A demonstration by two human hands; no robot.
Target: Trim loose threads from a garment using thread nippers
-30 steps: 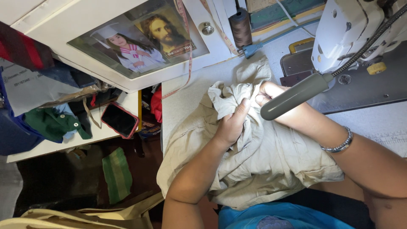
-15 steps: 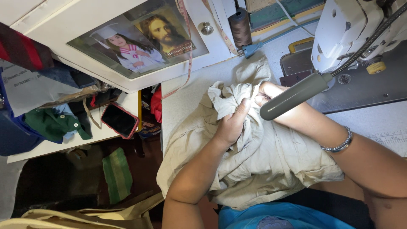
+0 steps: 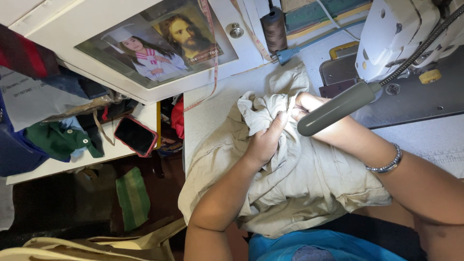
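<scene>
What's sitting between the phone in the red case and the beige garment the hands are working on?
In the head view, a gap between the tables lies between the phone and the beige garment; red fabric hangs there.

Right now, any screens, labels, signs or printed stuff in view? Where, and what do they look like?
Phone: left side table, flat, dark screen off, red case.
Picture: top left on the white cabinet, rectangular, two portraits with a small caption strip.
Paper: far left, white printed sheet, partly covered.
Ruler: right table edge, faint printed scale.
Both hands, left hand and right hand, grip the beige cloth; no label visible on it.
</scene>
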